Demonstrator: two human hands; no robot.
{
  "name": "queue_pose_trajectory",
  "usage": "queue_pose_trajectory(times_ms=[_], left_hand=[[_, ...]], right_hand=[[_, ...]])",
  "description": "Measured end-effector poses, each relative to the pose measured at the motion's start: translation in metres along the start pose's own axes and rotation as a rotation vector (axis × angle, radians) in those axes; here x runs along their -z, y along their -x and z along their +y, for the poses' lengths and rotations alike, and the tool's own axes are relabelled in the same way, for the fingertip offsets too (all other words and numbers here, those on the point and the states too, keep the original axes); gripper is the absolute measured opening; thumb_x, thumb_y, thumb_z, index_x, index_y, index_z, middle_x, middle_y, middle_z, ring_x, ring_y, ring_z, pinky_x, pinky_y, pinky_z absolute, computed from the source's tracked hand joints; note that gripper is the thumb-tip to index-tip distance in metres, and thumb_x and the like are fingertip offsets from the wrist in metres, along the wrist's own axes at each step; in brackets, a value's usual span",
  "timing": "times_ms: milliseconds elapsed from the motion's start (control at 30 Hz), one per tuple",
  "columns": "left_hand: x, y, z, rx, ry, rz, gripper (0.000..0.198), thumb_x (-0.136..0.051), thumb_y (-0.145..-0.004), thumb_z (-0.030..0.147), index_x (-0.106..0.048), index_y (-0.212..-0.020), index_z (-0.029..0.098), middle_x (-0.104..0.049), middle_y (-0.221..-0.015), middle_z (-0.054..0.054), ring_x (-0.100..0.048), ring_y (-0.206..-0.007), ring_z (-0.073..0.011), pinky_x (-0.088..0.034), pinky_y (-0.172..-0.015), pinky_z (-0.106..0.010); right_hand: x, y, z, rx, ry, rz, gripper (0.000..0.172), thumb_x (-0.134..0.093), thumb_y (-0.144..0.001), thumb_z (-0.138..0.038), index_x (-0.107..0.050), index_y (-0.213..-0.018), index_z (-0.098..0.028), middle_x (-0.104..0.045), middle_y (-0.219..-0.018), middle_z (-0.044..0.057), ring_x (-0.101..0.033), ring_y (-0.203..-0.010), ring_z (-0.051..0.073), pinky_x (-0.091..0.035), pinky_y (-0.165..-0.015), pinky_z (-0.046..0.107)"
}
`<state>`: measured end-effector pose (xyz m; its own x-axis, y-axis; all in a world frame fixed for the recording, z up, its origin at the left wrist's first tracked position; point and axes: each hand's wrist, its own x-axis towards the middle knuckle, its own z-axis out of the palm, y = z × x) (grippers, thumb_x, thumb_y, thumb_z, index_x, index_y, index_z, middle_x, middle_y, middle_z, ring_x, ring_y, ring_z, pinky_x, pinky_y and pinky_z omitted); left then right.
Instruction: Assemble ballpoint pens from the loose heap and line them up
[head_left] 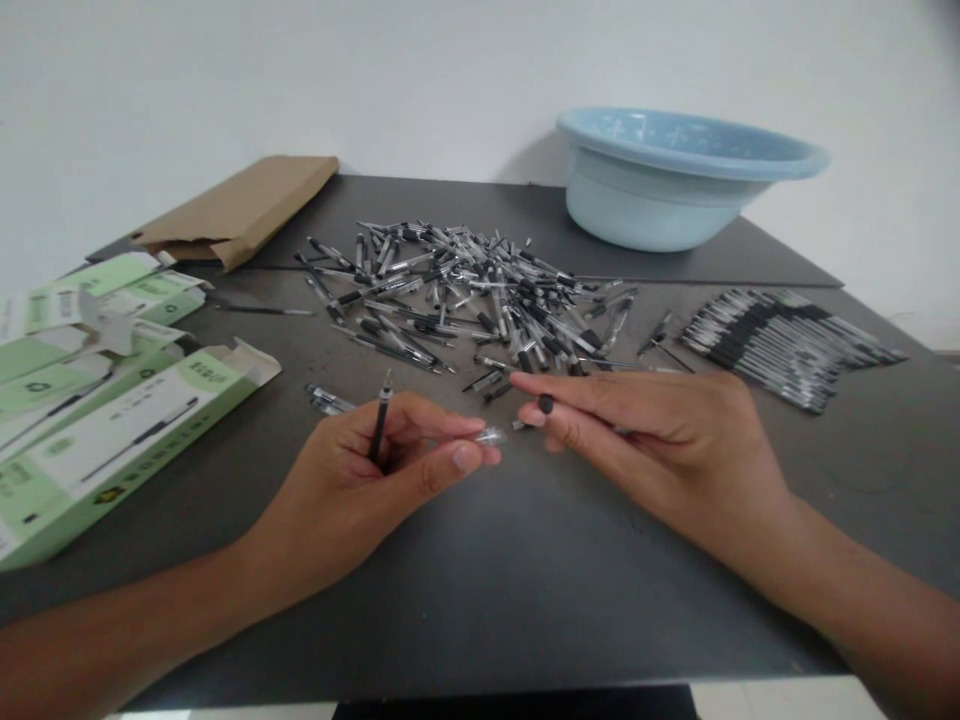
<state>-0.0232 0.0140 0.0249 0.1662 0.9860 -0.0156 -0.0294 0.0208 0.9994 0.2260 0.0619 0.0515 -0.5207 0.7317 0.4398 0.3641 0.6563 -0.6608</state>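
My left hand (390, 465) is closed around a pen (381, 425) whose black grip and metal tip point upward. Between the same hand's thumb and fingertips shows a clear plastic piece (491, 436), probably a pen part. My right hand (667, 435) pinches a small pen part with a round black end (545, 404); the fingers hide most of it. The two hands face each other, slightly apart, above the grey table (480, 580). Just beyond them spreads a loose pile of clear and black pens (480, 280).
Green and white pen boxes (142, 430) lie at the left, a brown paper envelope (247, 205) behind them. A neat row of pens (780, 340) rests at the right. At the back right stands a light blue basin (645, 205). One thin dark refill (262, 310) lies near the boxes.
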Motion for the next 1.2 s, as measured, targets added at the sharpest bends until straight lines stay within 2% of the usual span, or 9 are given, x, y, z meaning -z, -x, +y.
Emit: queue_pose_trajectory(times_ms=[133, 267, 367, 467, 667, 933, 1067, 1133, 1200], left_hand=[[0.000, 0.000, 0.000, -0.013, 0.013, 0.005, 0.012, -0.088, -0.092, 0.022, -0.086, -0.096, 0.033, -0.088, -0.092, 0.005, -0.085, -0.090, -0.0085, -0.059, -0.076, -0.003], [0.000, 0.001, 0.000, -0.013, -0.001, 0.022, 0.013, -0.089, -0.090, 0.023, -0.086, -0.096, 0.034, -0.088, -0.090, 0.005, -0.085, -0.085, -0.0094, -0.060, -0.074, -0.005], [-0.001, 0.002, 0.000, -0.019, -0.039, 0.048, 0.013, -0.091, -0.086, 0.022, -0.087, -0.092, 0.033, -0.087, -0.083, 0.005, -0.081, -0.073, -0.0080, -0.058, -0.065, -0.004], [-0.002, 0.003, 0.000, -0.004, -0.058, 0.057, 0.012, -0.091, -0.085, 0.023, -0.088, -0.091, 0.033, -0.086, -0.079, 0.005, -0.077, -0.064, -0.0075, -0.055, -0.059, -0.006], [-0.001, 0.005, -0.002, 0.050, 0.007, 0.027, 0.009, -0.090, -0.088, 0.028, -0.087, -0.095, 0.034, -0.084, -0.079, 0.005, -0.072, -0.063, -0.0059, -0.051, -0.056, -0.006], [0.000, 0.004, -0.001, 0.097, 0.202, -0.026, 0.005, -0.088, -0.093, 0.028, -0.086, -0.096, 0.032, -0.086, -0.089, 0.007, -0.077, -0.075, -0.0046, -0.055, -0.066, -0.004], [0.002, 0.001, -0.001, 0.130, 0.289, -0.046, 0.004, -0.086, -0.096, 0.029, -0.084, -0.098, 0.030, -0.087, -0.091, 0.007, -0.078, -0.076, -0.0031, -0.052, -0.060, -0.001], [0.003, 0.000, -0.001, 0.145, 0.337, -0.063, 0.002, -0.084, -0.096, 0.030, -0.082, -0.097, 0.029, -0.087, -0.090, 0.006, -0.079, -0.077, -0.0037, -0.049, -0.057, 0.000], [0.002, -0.001, -0.001, 0.160, 0.371, -0.069, 0.003, -0.084, -0.097, 0.030, -0.082, -0.096, 0.028, -0.088, -0.092, 0.004, -0.081, -0.081, -0.0050, -0.052, -0.060, 0.000]], right_hand=[[0.000, 0.000, -0.001, -0.123, -0.104, 0.050, 0.017, -0.089, -0.089, -0.034, -0.089, -0.105, -0.038, -0.087, -0.101, -0.001, -0.084, -0.080, 0.025, -0.072, -0.083, 0.043], [-0.002, 0.001, -0.002, -0.216, -0.280, 0.061, 0.023, -0.094, -0.083, -0.030, -0.089, -0.103, -0.040, -0.086, -0.086, -0.003, -0.082, -0.071, 0.020, -0.074, -0.077, 0.036], [-0.005, 0.002, -0.006, -0.284, -0.413, 0.042, 0.024, -0.097, -0.079, -0.024, -0.089, -0.098, -0.037, -0.087, -0.087, -0.002, -0.083, -0.073, 0.020, -0.074, -0.074, 0.032], [-0.011, 0.001, -0.012, -0.322, -0.437, 0.054, 0.024, -0.099, -0.074, -0.019, -0.089, -0.090, -0.034, -0.087, -0.089, -0.002, -0.084, -0.075, 0.019, -0.072, -0.069, 0.025], [-0.024, 0.001, -0.019, -0.257, -0.413, 0.134, 0.022, -0.096, -0.075, -0.013, -0.088, -0.086, -0.030, -0.086, -0.085, -0.004, -0.082, -0.074, 0.010, -0.065, -0.069, 0.013], [-0.028, 0.001, -0.017, -0.267, -0.503, 0.170, 0.023, -0.099, -0.071, -0.011, -0.085, -0.081, -0.026, -0.084, -0.081, -0.004, -0.078, -0.073, 0.008, -0.063, -0.069, 0.012], [-0.032, 0.001, -0.015, -0.293, -0.614, 0.139, 0.024, -0.100, -0.070, -0.011, -0.082, -0.078, -0.025, -0.083, -0.081, -0.005, -0.078, -0.073, 0.009, -0.063, -0.067, 0.014], [-0.035, 0.003, -0.013, -0.256, -0.588, 0.126, 0.023, -0.099, -0.072, -0.012, -0.080, -0.079, -0.024, -0.082, -0.081, -0.004, -0.078, -0.073, 0.010, -0.063, -0.066, 0.017], [-0.038, 0.006, -0.011, -0.162, -0.483, 0.123, 0.021, -0.097, -0.077, -0.013, -0.079, -0.081, -0.024, -0.082, -0.081, -0.003, -0.078, -0.074, 0.012, -0.063, -0.068, 0.022]])
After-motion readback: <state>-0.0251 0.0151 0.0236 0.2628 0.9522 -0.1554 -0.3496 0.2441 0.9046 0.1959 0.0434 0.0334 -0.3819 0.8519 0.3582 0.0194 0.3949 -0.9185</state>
